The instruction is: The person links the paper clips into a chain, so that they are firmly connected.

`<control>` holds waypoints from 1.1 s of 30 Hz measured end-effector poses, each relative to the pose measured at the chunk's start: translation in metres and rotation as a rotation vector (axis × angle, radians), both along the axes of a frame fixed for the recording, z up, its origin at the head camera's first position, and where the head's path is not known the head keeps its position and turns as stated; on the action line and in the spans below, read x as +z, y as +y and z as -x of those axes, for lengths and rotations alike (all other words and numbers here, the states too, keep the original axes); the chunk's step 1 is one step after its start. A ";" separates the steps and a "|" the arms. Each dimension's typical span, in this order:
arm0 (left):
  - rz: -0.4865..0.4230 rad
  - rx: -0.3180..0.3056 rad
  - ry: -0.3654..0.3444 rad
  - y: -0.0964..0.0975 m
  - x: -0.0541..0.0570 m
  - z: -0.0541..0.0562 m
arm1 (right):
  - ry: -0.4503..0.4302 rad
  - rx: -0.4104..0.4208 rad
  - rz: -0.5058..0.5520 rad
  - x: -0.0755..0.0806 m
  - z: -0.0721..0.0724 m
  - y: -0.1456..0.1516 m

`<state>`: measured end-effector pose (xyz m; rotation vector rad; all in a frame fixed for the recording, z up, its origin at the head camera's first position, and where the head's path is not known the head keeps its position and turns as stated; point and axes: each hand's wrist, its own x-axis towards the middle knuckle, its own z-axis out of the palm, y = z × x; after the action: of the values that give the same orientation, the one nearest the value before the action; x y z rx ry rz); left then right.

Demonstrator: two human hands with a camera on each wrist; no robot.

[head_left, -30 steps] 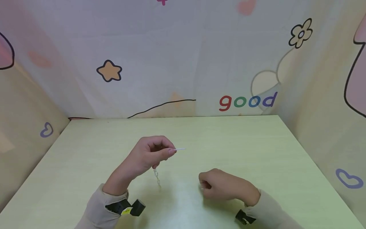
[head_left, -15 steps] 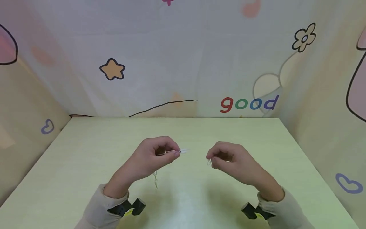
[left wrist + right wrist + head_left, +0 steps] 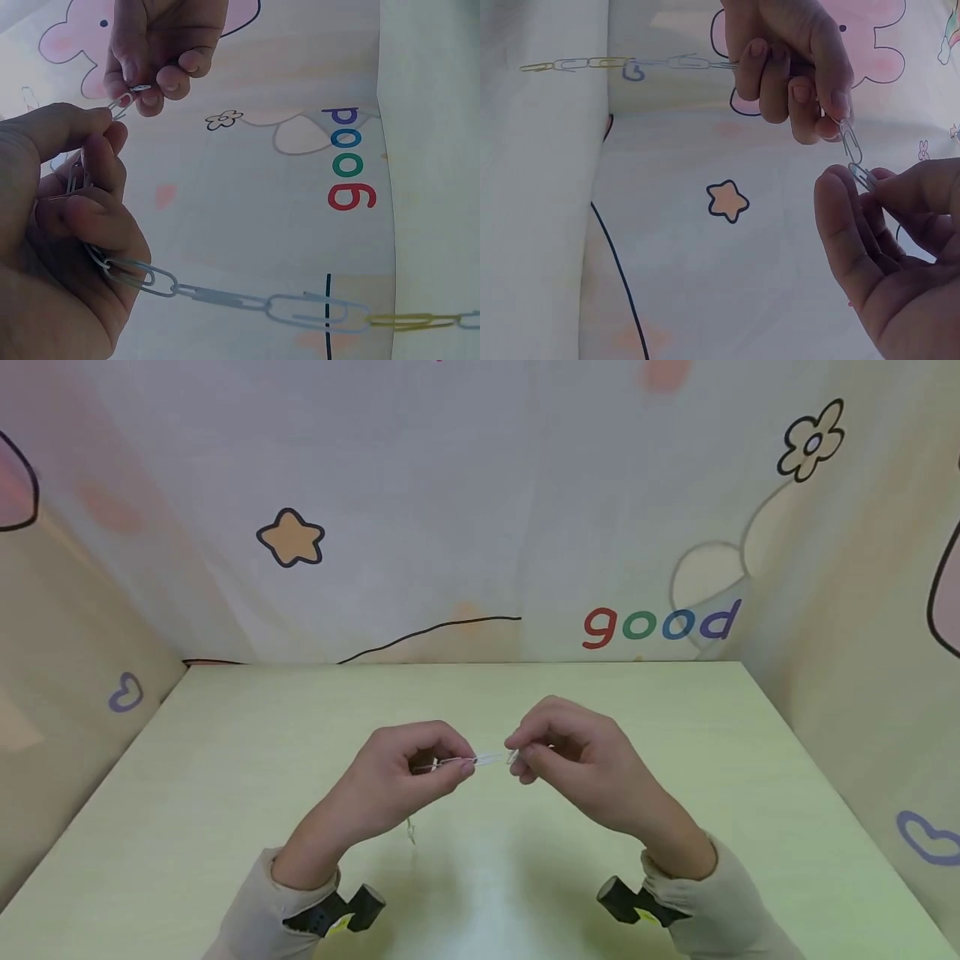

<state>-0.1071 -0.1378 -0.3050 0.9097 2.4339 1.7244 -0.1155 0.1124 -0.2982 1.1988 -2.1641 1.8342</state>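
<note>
My left hand (image 3: pixel 408 777) pinches the end paper clip (image 3: pixel 850 142) of a chain between thumb and index finger, and part of that clip sticks out past the fingertips. The linked paper clip chain (image 3: pixel 217 298) passes through the palm under the curled fingers and hangs below, silvery with yellow clips (image 3: pixel 412 321) toward its lower end. Opposite, my right hand (image 3: pixel 585 760) pinches a single silvery paper clip (image 3: pixel 862 177) between thumb and index finger. In the right wrist view the two clips meet end to end, the single one overlapping the tip of the chain's end clip.
Both hands are above a pale yellow-green table (image 3: pixel 645 693). A cloth backdrop (image 3: pixel 420 485) with printed shapes and the word "good" encloses its back and sides. Black wrist cameras (image 3: pixel 367 907) sit on the sleeves of both arms.
My right hand has risen from close over the table and moved left, bringing its paper clip up to the chain's end clip. My left hand has shifted only slightly.
</note>
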 end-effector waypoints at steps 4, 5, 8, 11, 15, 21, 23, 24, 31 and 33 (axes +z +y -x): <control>0.017 0.004 0.020 0.000 0.003 -0.001 | 0.011 -0.054 -0.059 0.002 -0.003 -0.004; 0.022 0.002 0.025 0.001 0.004 -0.001 | 0.029 -0.070 -0.072 0.002 -0.004 -0.004; 0.035 -0.001 0.044 0.002 0.004 -0.001 | 0.096 -0.104 -0.101 0.001 -0.005 -0.007; 0.024 0.000 0.050 0.003 0.004 -0.001 | 0.148 -0.122 -0.127 -0.002 -0.005 -0.010; 0.010 -0.006 0.046 0.006 0.000 -0.001 | 0.172 -0.143 -0.163 -0.005 -0.006 -0.011; 0.034 0.004 0.055 0.006 -0.002 0.000 | 0.236 -0.167 -0.166 -0.004 -0.007 -0.007; 0.038 0.005 0.053 0.006 -0.002 0.000 | 0.274 -0.166 -0.162 -0.004 -0.008 -0.006; 0.040 0.006 0.054 0.005 -0.001 0.000 | 0.295 -0.166 -0.157 -0.003 -0.008 -0.007; 0.042 0.004 0.049 0.005 -0.002 0.000 | 0.362 -0.151 -0.115 -0.001 -0.010 -0.009; 0.037 0.000 0.044 0.005 -0.002 0.000 | 0.365 -0.147 -0.125 -0.002 -0.010 -0.010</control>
<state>-0.1069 -0.1332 -0.3073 0.9536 2.4837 1.6716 -0.1055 0.1026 -0.3002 1.2440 -2.1152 1.3201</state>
